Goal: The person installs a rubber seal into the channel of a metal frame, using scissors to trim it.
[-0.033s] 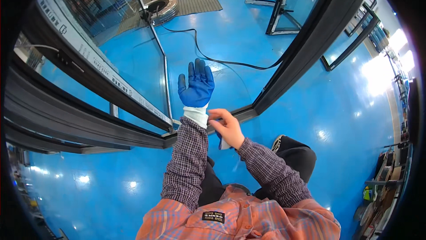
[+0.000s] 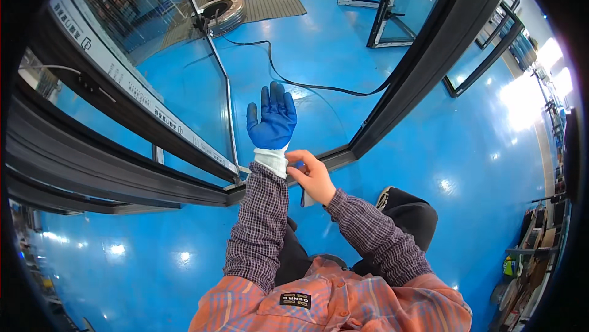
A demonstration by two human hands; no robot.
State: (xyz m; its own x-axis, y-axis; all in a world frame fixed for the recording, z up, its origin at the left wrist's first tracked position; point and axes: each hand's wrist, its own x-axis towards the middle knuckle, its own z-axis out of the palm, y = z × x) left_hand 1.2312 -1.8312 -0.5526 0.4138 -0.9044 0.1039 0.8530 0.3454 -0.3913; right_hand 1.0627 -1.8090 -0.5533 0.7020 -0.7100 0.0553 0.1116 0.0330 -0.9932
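My left hand (image 2: pixel 273 120) wears a blue-coated glove with a white knit cuff (image 2: pixel 270 161). Its palm faces up, with the fingers stretched out and the thumb apart. Bare, my right hand (image 2: pixel 315 180) comes in from the right with bent fingers. Its thumb and forefinger pinch at the right side of the cuff, though the fingertips are partly hidden. Beneath the right palm shows a small pale and dark-blue piece (image 2: pixel 307 199), mostly covered by the hand. Both forearms are in dark checked sleeve covers (image 2: pixel 256 227).
A dark window or door frame (image 2: pixel 392 108) stands around my hands, with a glazed sash (image 2: pixel 184 68) at left. A black strip (image 2: pixel 319 88) trails over the blue floor. Coils (image 2: pixel 224 16) lie on a mat beyond. More frames (image 2: pixel 399 25) stand at the far right.
My right hand has shifted very slightly left, its fingertips closer against the cuff. The left hand is practically unmoved.
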